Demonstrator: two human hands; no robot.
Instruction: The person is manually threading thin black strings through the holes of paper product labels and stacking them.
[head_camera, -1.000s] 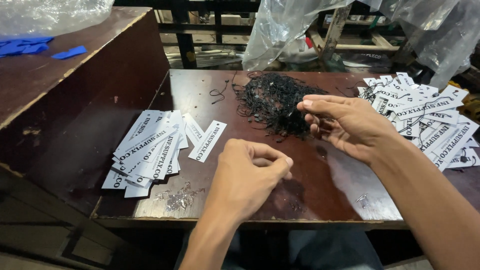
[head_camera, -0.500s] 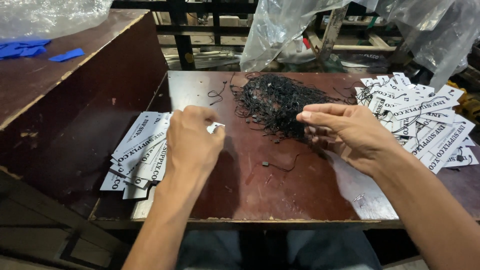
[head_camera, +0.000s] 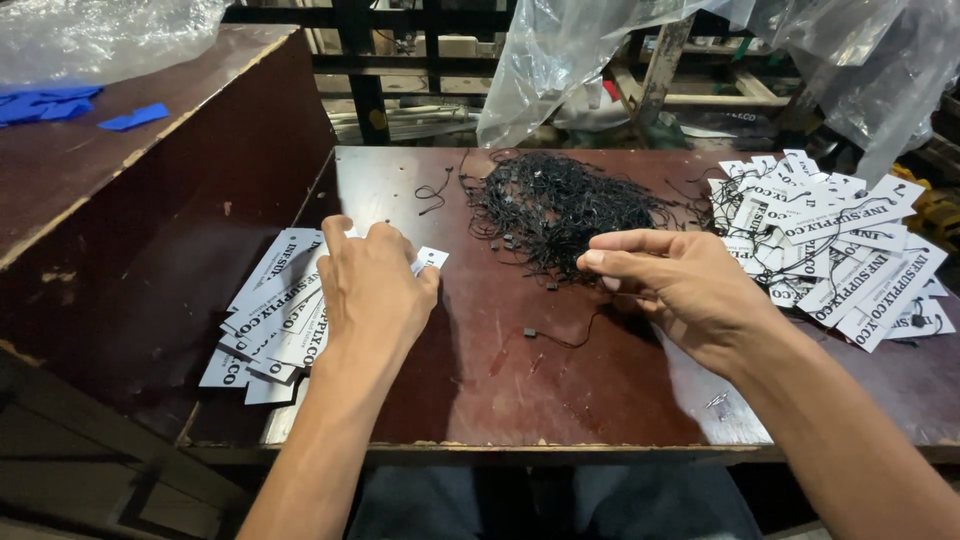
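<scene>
Head view: flat paper tags (head_camera: 275, 315), tangled black cords (head_camera: 555, 205).

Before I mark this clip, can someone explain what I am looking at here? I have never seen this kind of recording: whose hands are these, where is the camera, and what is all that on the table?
There is no machine here. A person wears a camera on the head, so the one view looks down over their own two bare arms at a dark brown table.

The left hand rests on a stack of white paper tags at the table's left edge, with one tag showing at its fingertips. The right hand pinches a thin black string that trails onto the table, beside a tangled heap of black strings. Further right lies a second pile of white tags, with strings among them. Clear plastic bags hang behind the table.
</scene>
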